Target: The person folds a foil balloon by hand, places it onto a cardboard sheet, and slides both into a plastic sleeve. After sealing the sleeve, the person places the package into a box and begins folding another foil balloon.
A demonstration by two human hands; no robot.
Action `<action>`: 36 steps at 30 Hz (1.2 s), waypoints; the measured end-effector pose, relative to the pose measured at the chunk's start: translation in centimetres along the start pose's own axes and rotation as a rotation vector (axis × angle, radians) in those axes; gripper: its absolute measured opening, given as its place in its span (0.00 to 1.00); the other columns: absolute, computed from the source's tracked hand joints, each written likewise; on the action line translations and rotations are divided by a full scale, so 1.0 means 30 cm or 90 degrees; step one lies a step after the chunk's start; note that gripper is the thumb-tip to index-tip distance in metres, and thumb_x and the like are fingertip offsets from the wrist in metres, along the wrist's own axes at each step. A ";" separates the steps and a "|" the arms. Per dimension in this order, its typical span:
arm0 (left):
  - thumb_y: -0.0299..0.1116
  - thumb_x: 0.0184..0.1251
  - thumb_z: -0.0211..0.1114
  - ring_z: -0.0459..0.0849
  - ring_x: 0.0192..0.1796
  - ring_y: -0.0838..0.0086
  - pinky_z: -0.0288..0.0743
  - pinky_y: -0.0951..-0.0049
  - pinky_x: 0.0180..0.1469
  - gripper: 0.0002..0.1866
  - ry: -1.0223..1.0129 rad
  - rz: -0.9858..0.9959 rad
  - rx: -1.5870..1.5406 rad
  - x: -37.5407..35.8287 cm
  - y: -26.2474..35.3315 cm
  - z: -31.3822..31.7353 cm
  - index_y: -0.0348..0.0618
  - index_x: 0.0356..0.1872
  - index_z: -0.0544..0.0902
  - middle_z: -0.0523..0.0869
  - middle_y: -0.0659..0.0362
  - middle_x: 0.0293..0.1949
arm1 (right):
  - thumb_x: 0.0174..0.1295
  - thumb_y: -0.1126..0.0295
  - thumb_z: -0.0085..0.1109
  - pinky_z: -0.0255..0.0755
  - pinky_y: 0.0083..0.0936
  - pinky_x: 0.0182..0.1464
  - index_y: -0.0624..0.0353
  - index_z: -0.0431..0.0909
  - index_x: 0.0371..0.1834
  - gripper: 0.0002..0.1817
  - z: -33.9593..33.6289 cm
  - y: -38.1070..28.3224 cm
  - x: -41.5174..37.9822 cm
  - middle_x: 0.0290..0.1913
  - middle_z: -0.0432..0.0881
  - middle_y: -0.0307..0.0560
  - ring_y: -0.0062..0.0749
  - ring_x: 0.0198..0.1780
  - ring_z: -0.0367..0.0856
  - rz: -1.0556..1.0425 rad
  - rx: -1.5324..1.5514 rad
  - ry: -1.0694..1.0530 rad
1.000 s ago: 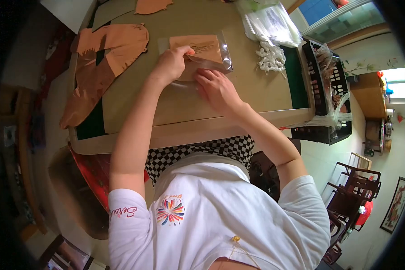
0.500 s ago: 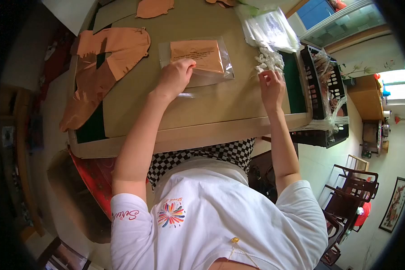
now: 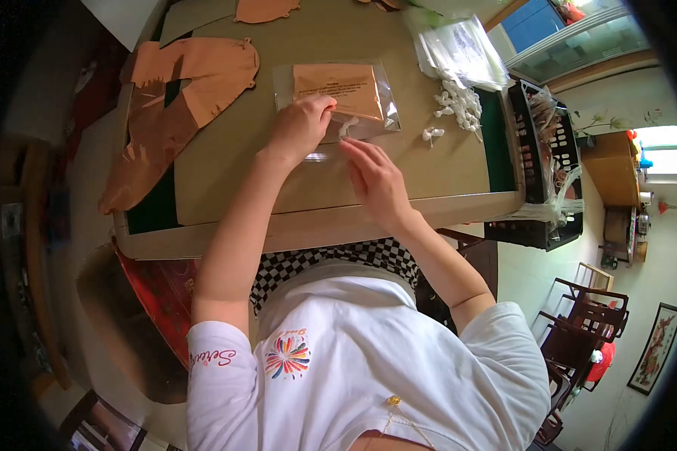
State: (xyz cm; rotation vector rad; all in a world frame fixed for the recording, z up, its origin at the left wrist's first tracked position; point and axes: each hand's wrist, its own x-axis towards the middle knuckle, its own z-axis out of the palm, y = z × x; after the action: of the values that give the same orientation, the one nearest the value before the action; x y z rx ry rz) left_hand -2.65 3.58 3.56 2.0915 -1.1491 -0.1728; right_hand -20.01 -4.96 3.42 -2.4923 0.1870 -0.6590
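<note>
A clear plastic bag (image 3: 390,105) lies on the table with a folded copper-coloured foil sheet (image 3: 337,79) in it, printed with dark text. My left hand (image 3: 305,125) is closed in a pinch on the bag's near edge, at the lower left of the foil. Just to its right, my right hand (image 3: 376,177) pinches a small white bundle (image 3: 348,128), perhaps coiled string, over the bag's near part. More small white bundles (image 3: 459,105) are heaped at the right, and a separate clump (image 3: 432,134) lies nearer to me.
Copper-coloured foil shapes (image 3: 218,75) lie on the left of the table. A stack of clear bags (image 3: 462,49) sits at the back right. A black crate (image 3: 530,150) with plastic wrapping in it stands beyond the table's right edge. The table's padded rim (image 3: 316,231) runs before me.
My right hand has moved left from the white heap to the bag, carrying a white bundle. A small clump now lies apart from the heap. My left hand stays at the bag.
</note>
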 end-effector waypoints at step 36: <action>0.35 0.65 0.66 0.64 0.72 0.50 0.62 0.50 0.70 0.31 0.028 0.235 0.266 -0.104 -0.045 0.090 0.56 0.70 0.69 0.65 0.45 0.71 | 0.60 0.69 0.63 0.76 0.37 0.44 0.61 0.80 0.37 0.07 -0.606 0.720 -0.232 0.38 0.81 0.50 0.46 0.41 0.82 0.428 -0.434 0.167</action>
State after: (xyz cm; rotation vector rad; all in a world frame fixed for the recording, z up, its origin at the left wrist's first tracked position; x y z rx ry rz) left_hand -4.76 5.01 0.06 2.1667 -1.6255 0.3120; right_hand -34.90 -29.90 2.03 -2.6618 1.4842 -0.6891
